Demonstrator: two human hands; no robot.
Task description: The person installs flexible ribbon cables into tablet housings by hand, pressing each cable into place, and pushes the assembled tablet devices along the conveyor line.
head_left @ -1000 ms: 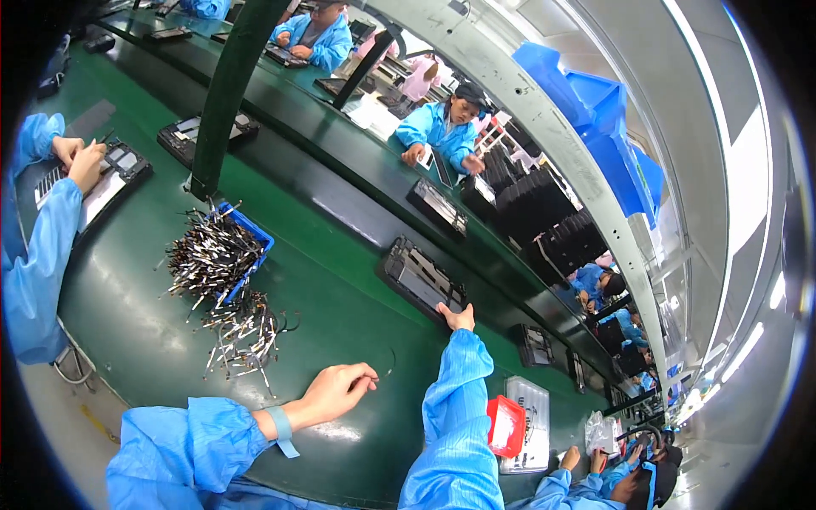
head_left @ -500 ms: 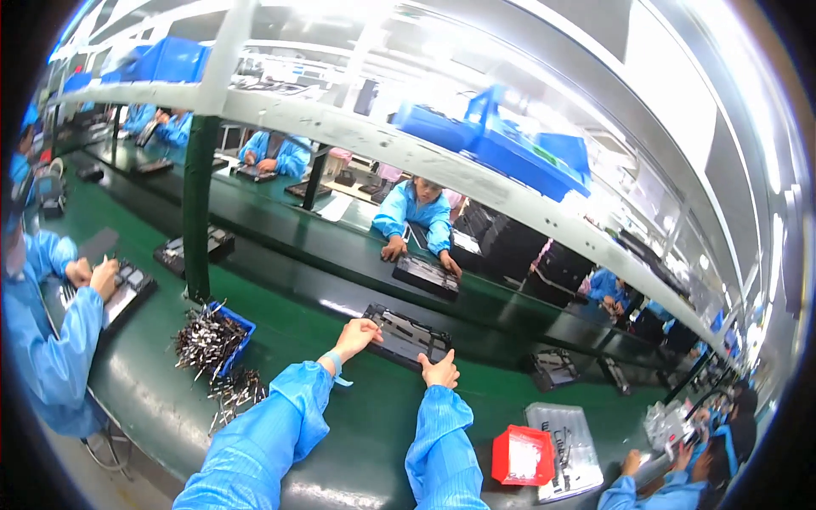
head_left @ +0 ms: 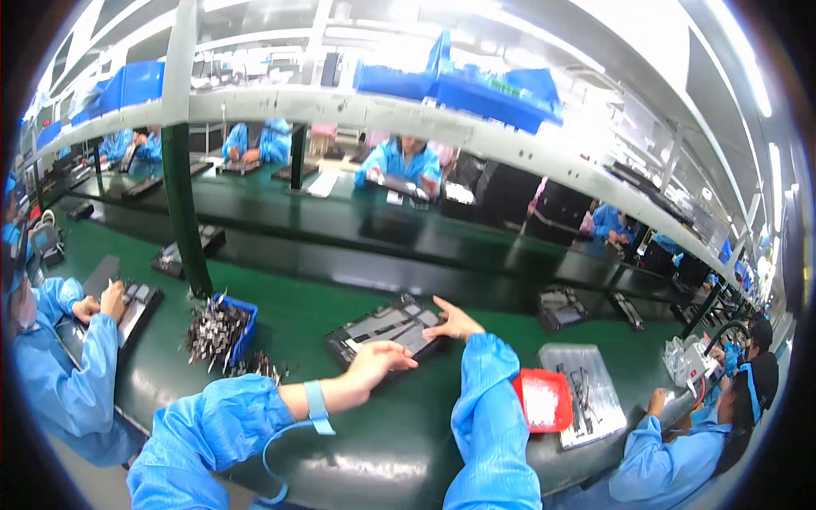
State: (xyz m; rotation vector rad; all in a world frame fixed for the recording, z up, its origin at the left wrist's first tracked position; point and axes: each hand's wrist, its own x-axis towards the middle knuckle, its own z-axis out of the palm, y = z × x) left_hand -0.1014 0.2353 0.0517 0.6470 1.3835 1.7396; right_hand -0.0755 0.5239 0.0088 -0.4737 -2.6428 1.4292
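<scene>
A flat black device casing with grey panels inside lies slanted on the green bench in front of me. My left hand is over its near edge, fingers curled and pressed together; whatever is between them is hidden. A blue strap with a cord circles that wrist. At the casing's right end is my right hand, its thumb touching the casing and its forefinger stretched out apart. To the left stands a blue bin heaped with small dark and metallic parts, more of them loose beside it.
A red bin with whitish contents stands right, beside a clear plastic tray holding dark strips. A green post rises at the left under a shelf. Other casings lie farther off. Co-workers in blue sit left, right and opposite.
The casing has turned and now slants the other way. My left hand has moved from its far left corner to the near edge; my right hand has shifted up its right end.
</scene>
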